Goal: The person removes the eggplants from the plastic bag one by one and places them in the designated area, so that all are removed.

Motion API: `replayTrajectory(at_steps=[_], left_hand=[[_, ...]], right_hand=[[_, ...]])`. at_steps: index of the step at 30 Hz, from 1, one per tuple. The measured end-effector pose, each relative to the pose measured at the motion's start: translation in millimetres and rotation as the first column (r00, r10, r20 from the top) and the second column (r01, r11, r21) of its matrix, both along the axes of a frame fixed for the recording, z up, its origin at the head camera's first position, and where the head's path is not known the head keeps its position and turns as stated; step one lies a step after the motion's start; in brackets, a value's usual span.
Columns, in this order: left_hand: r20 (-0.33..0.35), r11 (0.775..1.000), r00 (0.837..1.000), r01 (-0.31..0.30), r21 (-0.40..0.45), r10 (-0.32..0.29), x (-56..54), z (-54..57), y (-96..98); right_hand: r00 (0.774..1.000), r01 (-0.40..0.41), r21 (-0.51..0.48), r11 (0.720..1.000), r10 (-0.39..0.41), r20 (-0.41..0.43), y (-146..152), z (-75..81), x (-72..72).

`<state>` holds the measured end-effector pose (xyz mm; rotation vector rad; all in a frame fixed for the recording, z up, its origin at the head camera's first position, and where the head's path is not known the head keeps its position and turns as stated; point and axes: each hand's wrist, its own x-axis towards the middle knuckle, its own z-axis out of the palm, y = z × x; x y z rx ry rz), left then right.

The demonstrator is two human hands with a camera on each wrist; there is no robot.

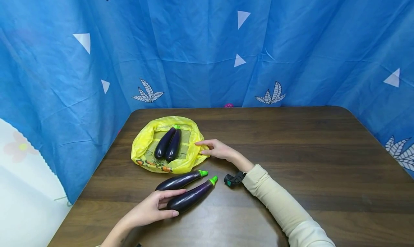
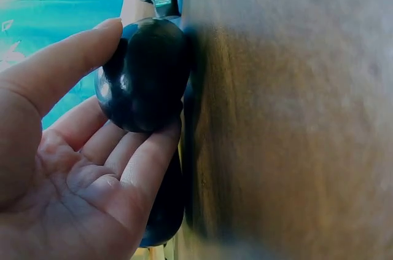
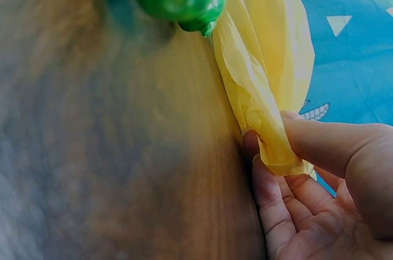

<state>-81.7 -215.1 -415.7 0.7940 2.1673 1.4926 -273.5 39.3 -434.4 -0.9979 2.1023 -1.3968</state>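
Observation:
My left hand grips the blunt end of a dark purple eggplant, thumb on one side and fingers on the other. Its green stem points away to the right. Just beyond it, a second eggplant lies on the table, nearly parallel. My right hand pinches the right edge of a yellow plastic bag between thumb and fingers; the right wrist view shows the folded plastic in that pinch. Two more eggplants lie side by side inside the wide-open bag.
A brown wooden table carries everything. Blue patterned curtain hangs behind and along the sides. A black wrist strap with a small device sits at my right wrist, near the eggplant stems.

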Motion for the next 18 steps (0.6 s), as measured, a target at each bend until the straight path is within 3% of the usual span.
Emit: replayTrajectory(at_steps=[8,18], left_hand=[[-0.039,0.999,0.999,-0.019,-0.036,0.017,1.1,2.5,-2.5],[-0.015,1.0,1.0,-0.013,0.0,0.013,8.6,8.7,-11.9]], right_hand=[[1.0,0.0,-0.017,1.0,0.0,0.009,-0.3,3.4,1.1],[1.0,-0.003,-0.02,1.0,0.003,0.004,0.0,2.7,1.3]])
